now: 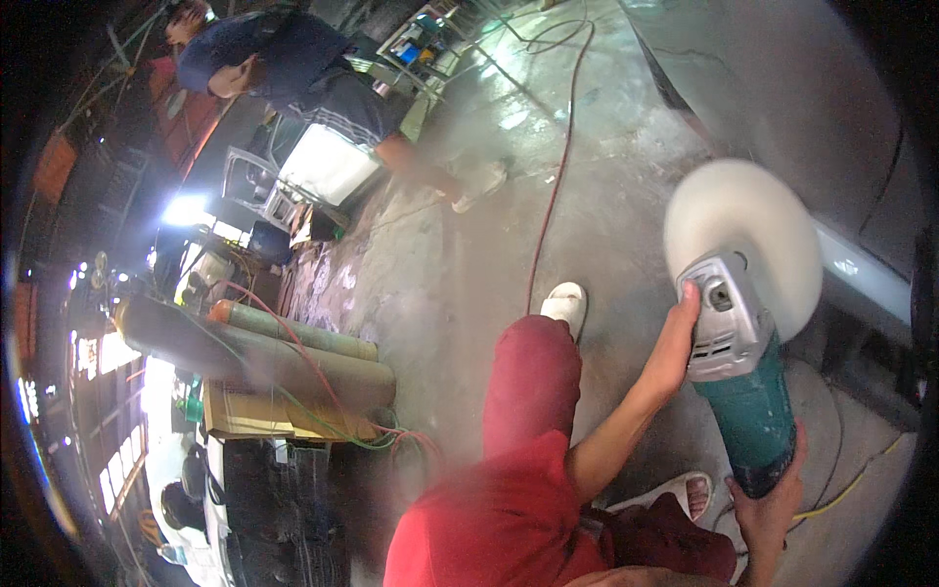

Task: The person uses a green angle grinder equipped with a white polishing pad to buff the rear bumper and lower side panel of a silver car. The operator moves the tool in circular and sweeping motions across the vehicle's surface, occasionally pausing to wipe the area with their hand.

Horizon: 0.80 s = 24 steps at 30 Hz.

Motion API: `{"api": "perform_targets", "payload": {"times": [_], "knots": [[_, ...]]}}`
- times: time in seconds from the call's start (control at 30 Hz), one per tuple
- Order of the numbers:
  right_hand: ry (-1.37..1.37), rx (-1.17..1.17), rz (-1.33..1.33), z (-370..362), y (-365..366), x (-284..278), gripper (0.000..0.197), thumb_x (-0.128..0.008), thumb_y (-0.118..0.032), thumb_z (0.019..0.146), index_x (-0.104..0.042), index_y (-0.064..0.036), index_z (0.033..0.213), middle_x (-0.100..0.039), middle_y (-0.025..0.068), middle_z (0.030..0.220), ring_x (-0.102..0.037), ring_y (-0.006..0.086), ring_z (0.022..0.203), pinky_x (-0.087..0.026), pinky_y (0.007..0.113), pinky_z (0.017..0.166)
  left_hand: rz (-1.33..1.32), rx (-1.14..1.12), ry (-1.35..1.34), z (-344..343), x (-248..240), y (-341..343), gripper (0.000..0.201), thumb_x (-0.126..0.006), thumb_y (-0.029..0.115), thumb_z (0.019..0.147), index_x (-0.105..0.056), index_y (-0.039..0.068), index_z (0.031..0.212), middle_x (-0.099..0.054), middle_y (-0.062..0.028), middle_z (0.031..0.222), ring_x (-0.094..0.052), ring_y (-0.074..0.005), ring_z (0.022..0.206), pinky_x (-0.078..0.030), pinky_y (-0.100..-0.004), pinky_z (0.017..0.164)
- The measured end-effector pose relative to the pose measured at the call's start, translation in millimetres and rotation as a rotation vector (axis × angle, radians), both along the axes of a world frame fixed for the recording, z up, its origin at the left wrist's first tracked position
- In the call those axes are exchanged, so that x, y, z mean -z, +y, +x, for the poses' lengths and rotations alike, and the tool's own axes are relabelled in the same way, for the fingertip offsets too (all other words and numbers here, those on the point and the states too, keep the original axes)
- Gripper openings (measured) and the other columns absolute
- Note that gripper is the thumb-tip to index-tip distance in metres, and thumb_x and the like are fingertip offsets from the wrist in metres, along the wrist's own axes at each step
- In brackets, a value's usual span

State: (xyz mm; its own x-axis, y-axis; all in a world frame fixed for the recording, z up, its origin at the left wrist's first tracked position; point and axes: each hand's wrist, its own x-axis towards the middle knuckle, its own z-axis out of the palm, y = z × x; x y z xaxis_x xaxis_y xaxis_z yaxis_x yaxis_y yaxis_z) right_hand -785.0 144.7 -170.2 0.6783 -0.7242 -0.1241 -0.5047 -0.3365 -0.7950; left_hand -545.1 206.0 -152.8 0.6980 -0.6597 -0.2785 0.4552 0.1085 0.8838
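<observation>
A teal power polisher [748, 406] with a silver gear head and a large round off-white pad [738, 245] is held out to my right. My left hand [677, 338] is closed on the side of the gear head, thumb up along the metal. Lower down, my right hand [773, 504] wraps round the rear end of the teal body. The pad stands tilted, its edge smeared, beside a large dark grey panel [782, 88]. Whether the pad touches the panel I cannot tell.
A red hose [559, 176] runs along the concrete floor past my shoe [565, 305]. Gas cylinders [293, 357] lie at the left above a yellowish box [254, 413]. Another person [284, 64] walks at the far left, near a white vehicle door [328, 166]. A yellow cord [846, 489] trails at lower right.
</observation>
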Motion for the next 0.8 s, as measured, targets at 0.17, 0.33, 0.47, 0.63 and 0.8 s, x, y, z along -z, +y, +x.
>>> {"api": "perform_targets", "payload": {"times": [0.17, 0.33, 0.47, 0.63, 0.8], "knots": [[0.14, 0.068, -0.316, -12, -47, 65, 0.097, -0.07, 0.004, 0.06, -0.028, -0.0191, 0.145, -0.065, 0.0236, 0.096, -0.062, 0.0455, 0.082, -0.048, 0.047, 0.07, -0.244, 0.037, 0.381, -3, 68, -42, 0.075, -0.032, 0.065, 0.093, -0.049, 0.002, 0.129, -0.056, -0.0113, 0.124, -0.053, -0.0234, 0.114, -0.037, -0.0359, 0.102], [0.126, 0.125, -0.549, -57, -84, 110, 0.093, -0.065, 0.009, 0.058, -0.037, -0.0192, 0.142, -0.064, 0.022, 0.092, -0.061, 0.0416, 0.084, -0.047, 0.044, 0.072, -0.398, 0.163, 0.442, -48, 174, -76, 0.075, -0.032, 0.066, 0.093, -0.05, 0.002, 0.127, -0.057, -0.0098, 0.124, -0.053, -0.0225, 0.113, -0.038, -0.0364, 0.102], [0.022, 0.216, -0.56, -98, -106, 136, 0.088, -0.063, 0.011, 0.059, -0.042, -0.0158, 0.14, -0.064, 0.0206, 0.108, -0.062, 0.0394, 0.089, -0.047, 0.041, 0.079, -0.505, 0.354, 0.407, -86, 196, -94, 0.072, -0.031, 0.066, 0.092, -0.055, 0.004, 0.122, -0.059, -0.0077, 0.121, -0.054, -0.0206, 0.113, -0.037, -0.0375, 0.102], [0.179, 0.263, -0.43, -123, -132, 185, 0.087, -0.061, 0.012, 0.06, -0.04, -0.0146, 0.141, -0.059, 0.0186, 0.121, -0.056, 0.0413, 0.105, -0.042, 0.042, 0.091, -0.445, 0.364, 0.606, -99, 181, -106, 0.071, -0.031, 0.066, 0.092, -0.056, 0.007, 0.123, -0.062, -0.0073, 0.116, -0.054, -0.022, 0.113, -0.036, -0.0375, 0.103], [-0.021, 0.089, -0.543, -57, -134, 192, 0.088, -0.06, 0.013, 0.058, -0.041, -0.0122, 0.14, -0.056, 0.0183, 0.127, -0.053, 0.0401, 0.111, -0.041, 0.043, 0.093, -0.358, 0.212, 0.53, -46, 182, -96, 0.075, -0.034, 0.069, 0.089, -0.055, 0.006, 0.122, -0.064, -0.0086, 0.111, -0.06, -0.0241, 0.104, -0.043, -0.0392, 0.096]]}}
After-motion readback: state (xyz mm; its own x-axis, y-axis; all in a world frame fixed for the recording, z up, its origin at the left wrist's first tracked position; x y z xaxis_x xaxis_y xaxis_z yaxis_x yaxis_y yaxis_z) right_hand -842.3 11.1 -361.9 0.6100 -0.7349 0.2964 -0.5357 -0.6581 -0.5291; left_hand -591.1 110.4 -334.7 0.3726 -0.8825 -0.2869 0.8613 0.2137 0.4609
